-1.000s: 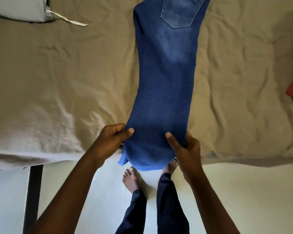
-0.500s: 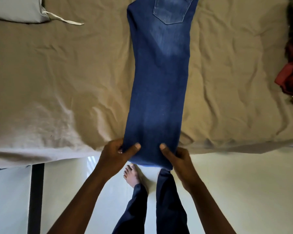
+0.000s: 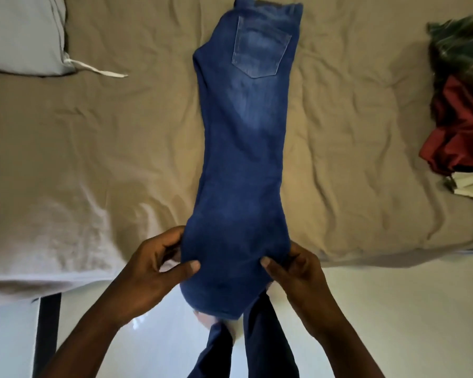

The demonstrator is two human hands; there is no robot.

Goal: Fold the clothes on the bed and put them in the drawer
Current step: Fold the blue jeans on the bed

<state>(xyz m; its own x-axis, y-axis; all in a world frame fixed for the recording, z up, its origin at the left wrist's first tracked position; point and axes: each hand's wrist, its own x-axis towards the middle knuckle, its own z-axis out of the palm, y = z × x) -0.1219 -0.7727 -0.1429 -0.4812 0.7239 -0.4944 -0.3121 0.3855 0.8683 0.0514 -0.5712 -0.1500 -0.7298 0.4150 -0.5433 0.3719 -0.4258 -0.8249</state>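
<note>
Blue jeans point(image 3: 243, 148), folded lengthwise leg on leg, lie stretched across the tan bed sheet point(image 3: 115, 148) with the waistband and back pocket at the far end. The leg ends hang over the bed's near edge. My left hand point(image 3: 159, 266) grips the left side of the legs, thumb on top and fingers underneath. On the right side, my right hand point(image 3: 295, 271) pinches the denim the same way. A pile of other clothes point(image 3: 464, 115), plaid, dark red and cream, sits at the bed's right edge. No drawer is in view.
A grey pillow point(image 3: 22, 34) with a white tie lies at the bed's far left. A dark bed leg point(image 3: 48, 331) stands at the lower left. My legs and bare feet are on the pale floor point(image 3: 393, 323) below the jeans.
The view has tilted up, so the waistband and the clothes pile now show. Both hands keep their hold near the leg ends, which now hang lower past the bed edge.
</note>
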